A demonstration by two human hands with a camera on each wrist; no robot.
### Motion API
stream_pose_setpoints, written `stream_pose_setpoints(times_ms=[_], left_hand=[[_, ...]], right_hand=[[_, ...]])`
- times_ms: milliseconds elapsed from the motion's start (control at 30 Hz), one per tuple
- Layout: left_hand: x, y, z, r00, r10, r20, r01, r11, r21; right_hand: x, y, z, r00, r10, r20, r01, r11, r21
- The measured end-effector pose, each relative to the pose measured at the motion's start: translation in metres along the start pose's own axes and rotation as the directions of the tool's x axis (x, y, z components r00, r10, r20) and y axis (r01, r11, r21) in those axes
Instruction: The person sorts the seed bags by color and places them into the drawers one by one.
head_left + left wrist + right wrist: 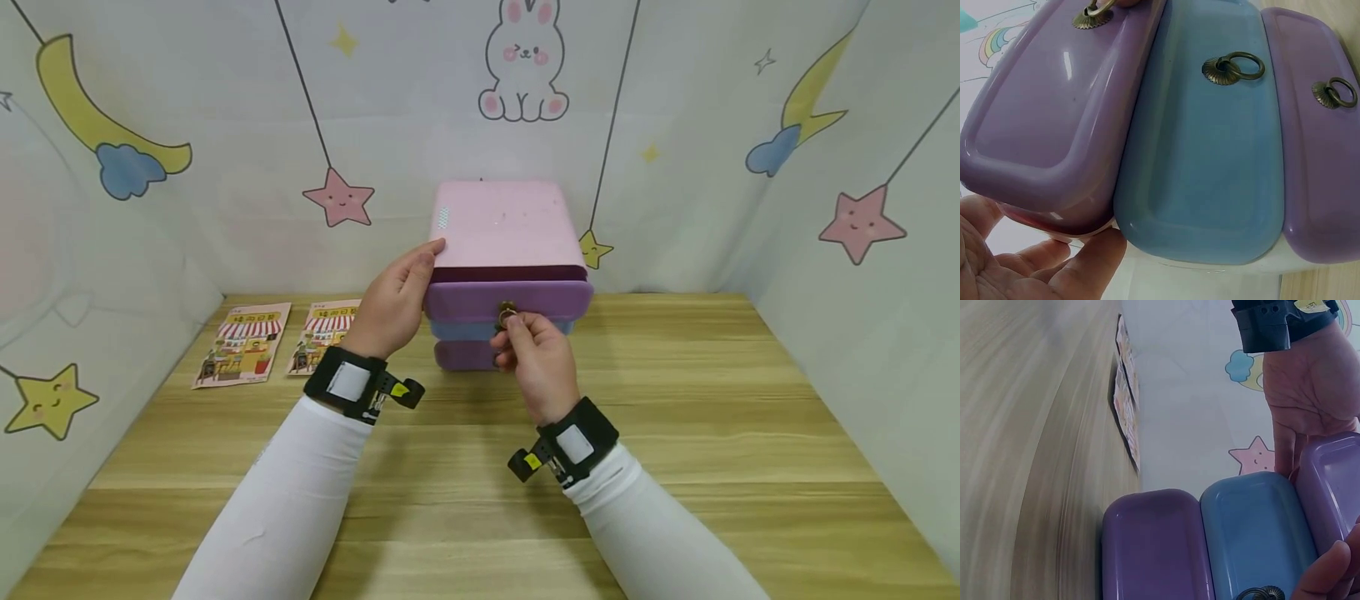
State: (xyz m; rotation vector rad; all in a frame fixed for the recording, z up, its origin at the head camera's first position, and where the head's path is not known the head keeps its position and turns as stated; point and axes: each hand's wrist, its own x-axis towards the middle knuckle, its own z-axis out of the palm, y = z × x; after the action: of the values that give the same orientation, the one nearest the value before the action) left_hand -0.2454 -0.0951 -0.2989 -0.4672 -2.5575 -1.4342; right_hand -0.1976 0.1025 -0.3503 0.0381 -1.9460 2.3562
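A small chest of drawers (498,223) with a pink top stands at the back of the table. Its top drawer (457,302), purple-fronted, sticks out a little, with a dark gap above it. Below come a blue drawer (1204,156) and a purple lower drawer (1325,162), both flush, each with a bronze ring pull. My right hand (543,367) pinches the top drawer's ring pull (507,313) between thumb and finger. My left hand (393,304) rests against the chest's left side near the top, thumb and fingers extended along its edge in the left wrist view.
Two printed packets (243,343) lie on the wooden table (675,467) left of the chest, one partly behind my left hand. A white curtain (420,108) with cartoon stars and a rabbit hangs close behind the chest and along both sides.
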Motion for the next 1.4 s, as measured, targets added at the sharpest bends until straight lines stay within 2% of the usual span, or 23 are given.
stream_pose_setpoints(times_ms=[600, 1067, 1400], left_hand=[[-0.001, -0.002, -0.002, 0.997, -0.067, 0.032, 0.068, 0.997, -0.033], [0.001, -0.001, -0.002, 0.996, -0.079, 0.047, 0.083, 0.994, -0.074], [0.001, 0.001, -0.003, 0.996, -0.075, 0.045, 0.077, 0.996, -0.043]], right_hand=[[-0.01, 0.002, -0.001, 1.0, -0.005, -0.004, 0.005, 1.0, -0.004], [-0.02, 0.004, 0.001, 0.999, -0.03, -0.029, 0.031, 0.999, 0.033], [-0.028, 0.005, 0.002, 0.998, -0.052, -0.044, 0.053, 0.998, 0.042]])
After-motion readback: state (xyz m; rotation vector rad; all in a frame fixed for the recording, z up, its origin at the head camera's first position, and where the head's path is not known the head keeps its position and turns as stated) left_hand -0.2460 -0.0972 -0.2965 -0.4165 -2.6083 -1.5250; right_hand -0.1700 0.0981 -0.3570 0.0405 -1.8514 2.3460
